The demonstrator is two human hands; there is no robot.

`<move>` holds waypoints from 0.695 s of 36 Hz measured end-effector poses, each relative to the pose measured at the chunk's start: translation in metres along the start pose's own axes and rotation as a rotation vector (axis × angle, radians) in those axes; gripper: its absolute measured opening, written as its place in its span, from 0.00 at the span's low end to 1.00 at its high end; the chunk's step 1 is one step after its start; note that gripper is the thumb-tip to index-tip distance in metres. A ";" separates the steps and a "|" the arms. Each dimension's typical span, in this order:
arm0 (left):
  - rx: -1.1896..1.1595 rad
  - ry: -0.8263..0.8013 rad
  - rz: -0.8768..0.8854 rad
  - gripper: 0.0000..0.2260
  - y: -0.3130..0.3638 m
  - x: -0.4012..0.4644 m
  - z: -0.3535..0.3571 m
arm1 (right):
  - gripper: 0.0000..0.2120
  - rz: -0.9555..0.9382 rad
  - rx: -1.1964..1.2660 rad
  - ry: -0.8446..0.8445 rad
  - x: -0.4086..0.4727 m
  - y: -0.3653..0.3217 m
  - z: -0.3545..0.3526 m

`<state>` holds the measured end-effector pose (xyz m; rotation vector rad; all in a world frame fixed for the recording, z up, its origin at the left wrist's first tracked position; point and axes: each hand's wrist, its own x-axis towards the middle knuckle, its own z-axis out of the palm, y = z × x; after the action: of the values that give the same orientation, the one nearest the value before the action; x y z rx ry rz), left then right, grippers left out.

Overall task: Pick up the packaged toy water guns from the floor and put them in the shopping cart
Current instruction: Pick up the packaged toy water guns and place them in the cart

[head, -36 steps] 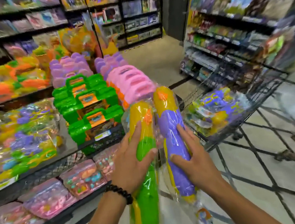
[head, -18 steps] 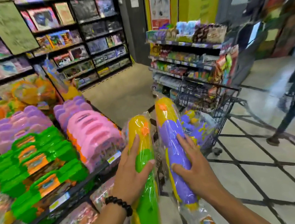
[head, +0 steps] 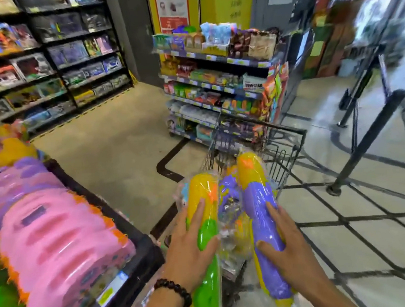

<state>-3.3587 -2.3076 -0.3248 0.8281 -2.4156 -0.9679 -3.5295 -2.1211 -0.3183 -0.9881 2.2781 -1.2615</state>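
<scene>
Cart (head: 279, 144) now nearer, hands gripping guns (head: 263, 211)

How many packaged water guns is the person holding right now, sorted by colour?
Yellow-and-green plastic water gun in clear wrap, in the left hand: 1
Yellow-and-purple plastic water gun in clear wrap, in the right hand: 1
Total held: 2

Bright, even overhead light is filling the aisle, with daylight perhaps entering at the upper right. Motion blur is smearing the edges; glare is streaking the plastic wrap (head: 257, 205).
</scene>
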 end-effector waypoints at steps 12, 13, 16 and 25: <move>-0.023 -0.116 -0.023 0.40 -0.041 0.148 0.008 | 0.42 0.190 0.043 0.234 0.091 0.025 -0.017; -0.018 -0.125 -0.028 0.40 -0.041 0.157 0.012 | 0.42 0.204 0.050 0.244 0.098 0.030 -0.018; -0.008 -0.147 -0.038 0.39 -0.040 0.183 0.030 | 0.41 0.233 0.070 0.255 0.122 0.043 -0.018; 0.049 -0.170 -0.061 0.39 -0.036 0.265 0.072 | 0.41 0.287 0.038 0.203 0.215 0.088 -0.020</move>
<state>-3.5816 -2.4675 -0.3606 0.8729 -2.5804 -1.0448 -3.7266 -2.2323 -0.3758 -0.5140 2.4287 -1.3234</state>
